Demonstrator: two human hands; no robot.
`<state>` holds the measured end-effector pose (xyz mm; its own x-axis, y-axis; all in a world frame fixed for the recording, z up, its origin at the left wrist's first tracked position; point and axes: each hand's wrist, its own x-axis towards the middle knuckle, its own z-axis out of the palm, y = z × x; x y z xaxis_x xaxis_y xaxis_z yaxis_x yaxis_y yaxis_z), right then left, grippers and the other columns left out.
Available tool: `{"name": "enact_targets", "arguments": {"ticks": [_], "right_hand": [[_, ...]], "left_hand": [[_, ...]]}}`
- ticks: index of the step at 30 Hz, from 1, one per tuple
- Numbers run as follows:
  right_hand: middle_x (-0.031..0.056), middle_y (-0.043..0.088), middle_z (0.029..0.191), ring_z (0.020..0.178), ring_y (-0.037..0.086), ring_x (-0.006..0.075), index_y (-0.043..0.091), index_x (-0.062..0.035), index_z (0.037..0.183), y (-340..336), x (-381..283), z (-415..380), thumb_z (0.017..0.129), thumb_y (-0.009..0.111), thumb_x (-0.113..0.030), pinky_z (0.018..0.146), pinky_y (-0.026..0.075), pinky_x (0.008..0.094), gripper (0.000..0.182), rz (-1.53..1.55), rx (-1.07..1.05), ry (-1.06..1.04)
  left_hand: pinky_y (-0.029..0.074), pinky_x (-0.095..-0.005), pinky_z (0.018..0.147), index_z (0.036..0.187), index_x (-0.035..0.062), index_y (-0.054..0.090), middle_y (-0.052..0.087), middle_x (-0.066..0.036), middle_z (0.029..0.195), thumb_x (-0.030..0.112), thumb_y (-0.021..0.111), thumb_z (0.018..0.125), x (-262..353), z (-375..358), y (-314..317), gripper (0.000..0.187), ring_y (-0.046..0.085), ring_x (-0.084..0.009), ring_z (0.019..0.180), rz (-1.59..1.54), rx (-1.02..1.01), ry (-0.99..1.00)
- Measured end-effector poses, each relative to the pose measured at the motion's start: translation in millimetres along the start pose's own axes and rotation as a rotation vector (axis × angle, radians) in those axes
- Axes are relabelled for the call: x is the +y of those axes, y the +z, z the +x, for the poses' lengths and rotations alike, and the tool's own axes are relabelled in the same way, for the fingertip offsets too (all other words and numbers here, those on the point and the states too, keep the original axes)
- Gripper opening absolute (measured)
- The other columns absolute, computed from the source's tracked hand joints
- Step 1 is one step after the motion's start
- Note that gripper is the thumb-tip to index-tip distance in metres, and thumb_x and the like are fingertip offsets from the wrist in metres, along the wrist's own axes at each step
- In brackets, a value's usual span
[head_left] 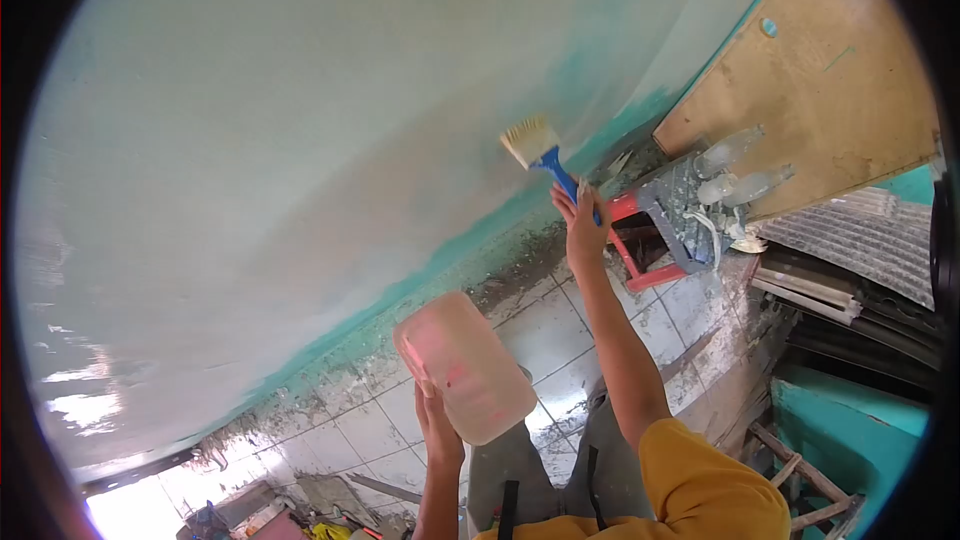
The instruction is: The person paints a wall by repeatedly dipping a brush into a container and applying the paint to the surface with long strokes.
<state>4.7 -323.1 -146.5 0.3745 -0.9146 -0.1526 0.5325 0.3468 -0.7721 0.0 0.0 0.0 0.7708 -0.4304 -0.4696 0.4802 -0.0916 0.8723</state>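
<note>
My right hand (585,223) is closed round the blue handle of a paintbrush (545,152), its pale wide bristles pointing up toward the wall. The wall (300,120) carries a whitish coat over most of its face, with turquoise showing along the lower edge and near the corner. In my left hand (437,425) is a translucent pink plastic container (465,368), gripped at its near side and tilted. A little pinkish matter shows through it.
A red and grey stool (655,240) with plastic bottles (755,185) stands by the wall at right. Behind it leans a wooden board (810,70). Corrugated sheets (850,245) and a turquoise box (850,420) lie further right. Debris litters the tiled floor (545,335); tools (330,530) lie lower left.
</note>
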Motion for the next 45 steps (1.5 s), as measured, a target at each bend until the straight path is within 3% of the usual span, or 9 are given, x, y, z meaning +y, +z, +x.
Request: {"name": "enact_targets", "arguments": {"ticks": [6, 11, 16, 20, 29, 33, 39, 40, 45], "right_hand": [[0.0146, 0.072, 0.100, 0.092, 0.072, 0.0218, 0.066, 0.0057, 0.117, -86, 33, 22, 0.102, 0.056, -0.028, 0.085, 0.057, 0.0335, 0.038, -0.270, 0.143, 0.072], [0.0114, 0.072, 0.091, 0.082, 0.070, 0.0175, 0.068, 0.0055, 0.113, 25, -67, 15, 0.101, 0.055, -0.023, 0.075, 0.057, 0.0299, 0.033, -0.474, 0.039, -0.096], [0.0142, 0.071, 0.101, 0.093, 0.071, 0.0202, 0.066, 0.0050, 0.118, 114, -173, -36, 0.104, 0.053, -0.026, 0.084, 0.057, 0.0311, 0.036, -0.300, -0.076, -0.263], [0.0146, 0.071, 0.104, 0.095, 0.070, 0.0215, 0.065, 0.0045, 0.120, 98, -141, -36, 0.104, 0.052, -0.027, 0.088, 0.057, 0.0328, 0.037, -0.181, -0.080, -0.302], [0.0132, 0.070, 0.099, 0.091, 0.070, 0.0209, 0.065, 0.0045, 0.118, -46, 69, -22, 0.103, 0.054, -0.024, 0.085, 0.057, 0.0334, 0.034, -0.237, 0.140, 0.041], [0.0117, 0.071, 0.093, 0.085, 0.070, 0.0188, 0.066, 0.0053, 0.113, -10, 26, -22, 0.101, 0.055, -0.021, 0.079, 0.056, 0.0309, 0.031, -0.338, 0.123, 0.024], [0.0136, 0.071, 0.096, 0.085, 0.071, 0.0197, 0.067, 0.0051, 0.115, 136, -139, -58, 0.101, 0.055, -0.023, 0.081, 0.057, 0.0309, 0.034, -0.365, -0.028, -0.127], [0.0138, 0.071, 0.095, 0.085, 0.071, 0.0200, 0.067, 0.0050, 0.114, 151, -159, -67, 0.101, 0.055, -0.024, 0.081, 0.057, 0.0310, 0.034, -0.315, -0.038, -0.174], [0.0146, 0.071, 0.098, 0.087, 0.071, 0.0208, 0.066, 0.0041, 0.116, 141, -137, -75, 0.101, 0.054, -0.026, 0.080, 0.057, 0.0315, 0.035, -0.163, -0.055, -0.292]], "left_hand": [[0.040, -0.0394, 0.108, 0.151, -0.0015, 0.030, 0.045, -0.016, 0.143, 0.052, 0.041, 0.104, -30, 10, 15, 0.072, 0.046, -0.0244, 0.132, -0.039, -0.040, 0.018], [0.040, -0.0385, 0.108, 0.151, -0.0028, 0.029, 0.045, -0.017, 0.143, 0.050, 0.040, 0.105, -22, 8, 13, 0.071, 0.046, -0.0244, 0.132, -0.030, -0.047, 0.002], [0.039, -0.0382, 0.109, 0.151, -0.0031, 0.028, 0.045, -0.017, 0.144, 0.051, 0.041, 0.105, -19, 6, 16, 0.072, 0.045, -0.0245, 0.133, -0.074, -0.084, 0.011], [0.039, -0.0385, 0.110, 0.152, -0.0028, 0.027, 0.043, -0.016, 0.146, 0.052, 0.042, 0.105, -33, 8, 6, 0.073, 0.045, -0.0246, 0.133, -0.072, -0.098, 0.000], [0.046, -0.0443, 0.106, 0.154, 0.0004, 0.024, 0.045, -0.017, 0.145, 0.061, 0.040, 0.101, -40, -3, -26, 0.081, 0.051, -0.0294, 0.131, -0.011, -0.005, -0.041], [0.046, -0.0438, 0.106, 0.153, 0.0001, 0.025, 0.046, -0.017, 0.144, 0.059, 0.039, 0.102, -34, -3, -28, 0.080, 0.051, -0.0288, 0.130, -0.017, -0.033, -0.016], [0.046, -0.0427, 0.106, 0.153, -0.0006, 0.026, 0.046, -0.017, 0.144, 0.059, 0.039, 0.103, -24, -2, -25, 0.079, 0.051, -0.0279, 0.130, 0.017, -0.041, 0.011], [0.038, -0.0401, 0.110, 0.152, -0.0027, 0.027, 0.043, -0.016, 0.146, 0.055, 0.041, 0.104, -20, -3, -23, 0.077, 0.044, -0.0252, 0.134, -0.011, -0.047, 0.003], [0.030, -0.0377, 0.114, 0.151, -0.0052, 0.028, 0.040, -0.016, 0.149, 0.052, 0.043, 0.104, -9, 3, -24, 0.075, 0.038, -0.0229, 0.138, -0.022, -0.095, 0.008]]}}
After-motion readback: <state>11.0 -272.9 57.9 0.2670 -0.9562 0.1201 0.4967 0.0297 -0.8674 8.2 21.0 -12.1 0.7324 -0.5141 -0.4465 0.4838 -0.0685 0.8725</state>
